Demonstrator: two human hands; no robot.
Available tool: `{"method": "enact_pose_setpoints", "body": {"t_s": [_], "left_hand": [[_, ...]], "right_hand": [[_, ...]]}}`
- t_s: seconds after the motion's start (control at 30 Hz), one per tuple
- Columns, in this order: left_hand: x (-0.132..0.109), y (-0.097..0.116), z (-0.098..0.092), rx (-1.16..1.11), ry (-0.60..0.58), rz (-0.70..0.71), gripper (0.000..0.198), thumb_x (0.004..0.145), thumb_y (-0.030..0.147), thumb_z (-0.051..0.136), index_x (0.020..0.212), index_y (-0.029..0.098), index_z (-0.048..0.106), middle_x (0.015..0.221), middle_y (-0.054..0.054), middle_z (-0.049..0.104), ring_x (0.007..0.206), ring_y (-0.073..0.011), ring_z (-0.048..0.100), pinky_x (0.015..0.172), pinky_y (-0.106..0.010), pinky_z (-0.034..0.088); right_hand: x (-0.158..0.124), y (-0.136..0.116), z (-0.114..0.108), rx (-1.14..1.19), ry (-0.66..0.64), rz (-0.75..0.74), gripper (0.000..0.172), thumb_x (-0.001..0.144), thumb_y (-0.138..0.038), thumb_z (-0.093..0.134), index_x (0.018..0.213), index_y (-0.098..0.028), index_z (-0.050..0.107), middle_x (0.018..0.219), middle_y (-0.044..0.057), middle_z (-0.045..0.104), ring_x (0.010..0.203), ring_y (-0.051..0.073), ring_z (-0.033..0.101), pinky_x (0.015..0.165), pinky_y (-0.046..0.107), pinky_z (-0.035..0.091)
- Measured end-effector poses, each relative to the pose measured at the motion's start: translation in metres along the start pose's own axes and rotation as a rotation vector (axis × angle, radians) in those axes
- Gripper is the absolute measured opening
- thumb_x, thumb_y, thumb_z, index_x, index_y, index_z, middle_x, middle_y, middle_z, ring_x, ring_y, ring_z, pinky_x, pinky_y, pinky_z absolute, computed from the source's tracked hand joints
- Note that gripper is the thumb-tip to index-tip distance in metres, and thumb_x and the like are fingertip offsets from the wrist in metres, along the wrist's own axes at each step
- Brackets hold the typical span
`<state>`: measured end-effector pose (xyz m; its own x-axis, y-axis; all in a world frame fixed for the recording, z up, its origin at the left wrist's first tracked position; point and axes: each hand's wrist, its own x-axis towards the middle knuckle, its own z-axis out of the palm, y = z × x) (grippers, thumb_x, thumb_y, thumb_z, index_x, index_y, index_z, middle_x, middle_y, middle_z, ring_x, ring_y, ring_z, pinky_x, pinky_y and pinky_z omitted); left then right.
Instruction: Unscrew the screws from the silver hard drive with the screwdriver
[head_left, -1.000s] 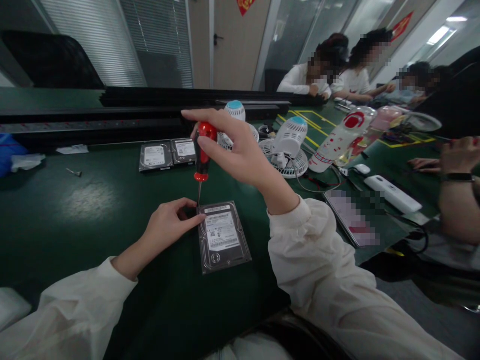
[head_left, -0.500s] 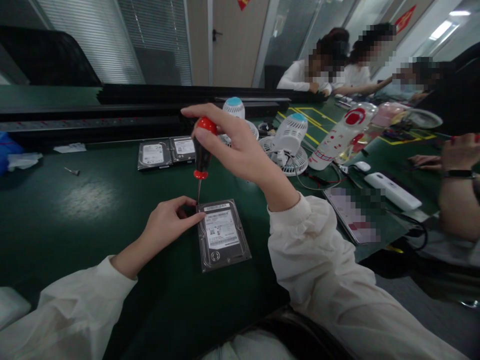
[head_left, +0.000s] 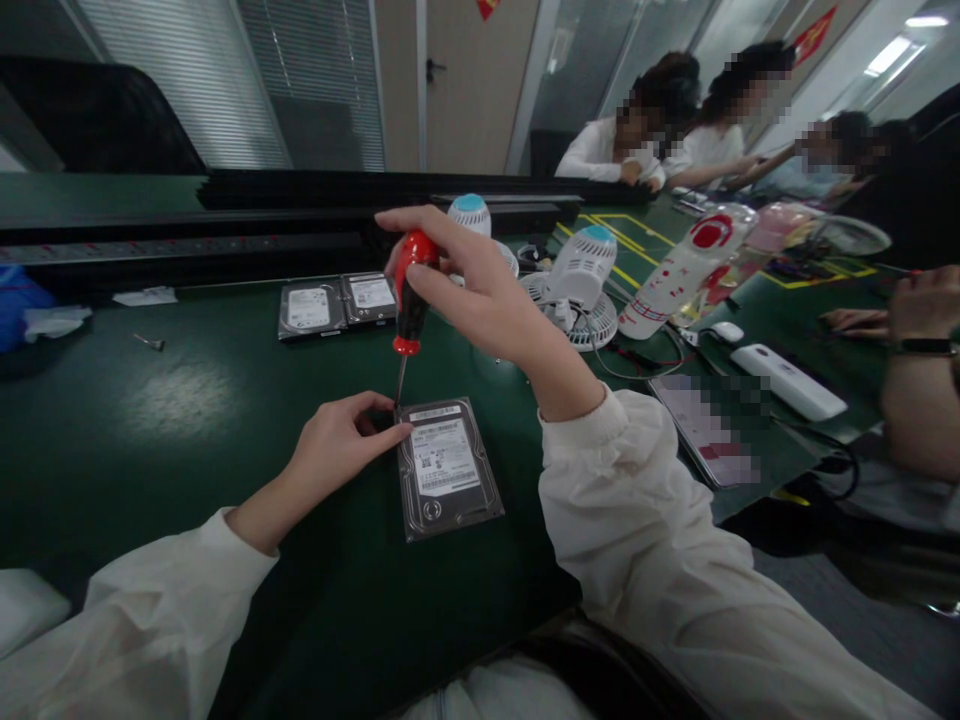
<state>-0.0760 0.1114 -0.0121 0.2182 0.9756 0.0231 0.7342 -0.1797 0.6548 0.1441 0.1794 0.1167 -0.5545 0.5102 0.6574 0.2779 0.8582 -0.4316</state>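
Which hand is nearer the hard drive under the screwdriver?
Left: the left hand touches the hard drive at its far-left corner; the right hand is above it, around the screwdriver.

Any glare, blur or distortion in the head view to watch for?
Head view: a bright patch, probably glare, marks the green table left of the front hard drive; head view: the screwdriver shows a clear handle but its tip is hard to make out beside the left hand; head view, right side: lines slant, pixelation covers part of the phone.
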Motion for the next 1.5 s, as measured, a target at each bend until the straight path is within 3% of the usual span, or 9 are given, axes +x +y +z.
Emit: {"method": "enact_pose_setpoints", "body": {"t_s": [0.13, 0.3, 0.47, 0.63, 0.83, 1.03, 1.23, 1.37, 1.5], "left_hand": [[0.000, 0.000, 0.000, -0.001, 0.004, 0.003, 0.054, 0.083, 0.069, 0.068, 0.109, 0.023, 0.076, 0.080, -0.003, 0.073, 0.068, -0.0218, 0.065, 0.062, -0.033, 0.044], [0.000, 0.000, 0.000, -0.008, -0.005, 0.002, 0.053, 0.084, 0.068, 0.068, 0.112, 0.023, 0.076, 0.081, -0.002, 0.073, 0.068, -0.0216, 0.065, 0.061, -0.033, 0.044], [0.000, 0.002, -0.001, -0.011, -0.004, 0.000, 0.052, 0.083, 0.067, 0.069, 0.109, 0.023, 0.076, 0.081, -0.003, 0.074, 0.068, -0.0218, 0.065, 0.061, -0.033, 0.044], [0.000, 0.003, -0.001, -0.020, -0.004, -0.001, 0.054, 0.083, 0.068, 0.069, 0.109, 0.022, 0.076, 0.084, -0.003, 0.074, 0.069, -0.0221, 0.065, 0.062, -0.034, 0.045], [0.000, 0.002, 0.000, -0.037, 0.003, 0.020, 0.053, 0.083, 0.067, 0.069, 0.109, 0.022, 0.076, 0.087, -0.003, 0.075, 0.070, -0.0221, 0.065, 0.062, -0.034, 0.045], [0.000, 0.001, 0.000, -0.043, 0.004, 0.029, 0.052, 0.083, 0.068, 0.069, 0.109, 0.023, 0.076, 0.087, -0.003, 0.075, 0.071, -0.0221, 0.065, 0.063, -0.034, 0.045], [0.000, 0.002, 0.000, -0.046, 0.012, 0.038, 0.052, 0.083, 0.068, 0.070, 0.108, 0.023, 0.076, 0.088, -0.004, 0.075, 0.072, -0.0226, 0.066, 0.063, -0.035, 0.047], [0.000, 0.003, -0.001, -0.049, 0.003, 0.025, 0.053, 0.082, 0.069, 0.070, 0.107, 0.023, 0.077, 0.083, -0.003, 0.074, 0.069, -0.0224, 0.066, 0.061, -0.034, 0.046], [-0.001, 0.004, -0.001, -0.070, 0.003, 0.034, 0.052, 0.083, 0.068, 0.071, 0.107, 0.023, 0.077, 0.086, -0.003, 0.075, 0.071, -0.0223, 0.066, 0.062, -0.035, 0.047]], "right_hand": [[0.000, -0.002, -0.002, -0.060, 0.037, -0.027, 0.041, 0.106, -0.045, 0.044, 0.124, -0.014, 0.063, 0.120, 0.003, 0.070, 0.106, 0.013, 0.066, 0.100, 0.027, 0.053], [-0.001, -0.003, -0.005, -0.002, -0.019, 0.009, 0.040, 0.102, -0.028, 0.044, 0.137, -0.010, 0.054, 0.127, 0.004, 0.069, 0.115, 0.014, 0.066, 0.110, 0.031, 0.050], [-0.002, -0.007, -0.004, -0.096, -0.025, 0.060, 0.043, 0.105, -0.047, 0.045, 0.130, -0.014, 0.056, 0.111, 0.001, 0.070, 0.092, 0.013, 0.067, 0.099, 0.031, 0.053], [-0.003, -0.008, -0.005, -0.105, -0.077, 0.030, 0.044, 0.102, -0.023, 0.039, 0.144, -0.010, 0.043, 0.129, 0.005, 0.065, 0.114, 0.014, 0.063, 0.110, 0.032, 0.049], [-0.003, -0.009, -0.005, -0.198, -0.062, -0.025, 0.043, 0.104, -0.046, 0.049, 0.133, -0.014, 0.049, 0.132, 0.006, 0.060, 0.110, 0.017, 0.062, 0.114, 0.040, 0.047], [-0.003, -0.012, -0.005, -0.085, -0.094, -0.031, 0.037, 0.102, -0.023, 0.041, 0.138, -0.017, 0.042, 0.127, 0.005, 0.061, 0.114, 0.016, 0.062, 0.111, 0.037, 0.049], [-0.001, -0.012, -0.002, -0.181, -0.045, -0.036, 0.036, 0.102, -0.048, 0.050, 0.122, -0.017, 0.050, 0.120, 0.005, 0.060, 0.101, 0.017, 0.063, 0.106, 0.040, 0.052], [-0.001, -0.013, -0.004, -0.145, -0.023, -0.085, 0.026, 0.099, -0.028, 0.042, 0.121, -0.018, 0.052, 0.125, 0.005, 0.060, 0.117, 0.019, 0.059, 0.109, 0.039, 0.051], [-0.001, -0.015, -0.003, -0.168, -0.005, -0.087, 0.022, 0.098, -0.031, 0.049, 0.117, -0.022, 0.054, 0.122, 0.003, 0.063, 0.107, 0.015, 0.062, 0.101, 0.031, 0.054]]}}
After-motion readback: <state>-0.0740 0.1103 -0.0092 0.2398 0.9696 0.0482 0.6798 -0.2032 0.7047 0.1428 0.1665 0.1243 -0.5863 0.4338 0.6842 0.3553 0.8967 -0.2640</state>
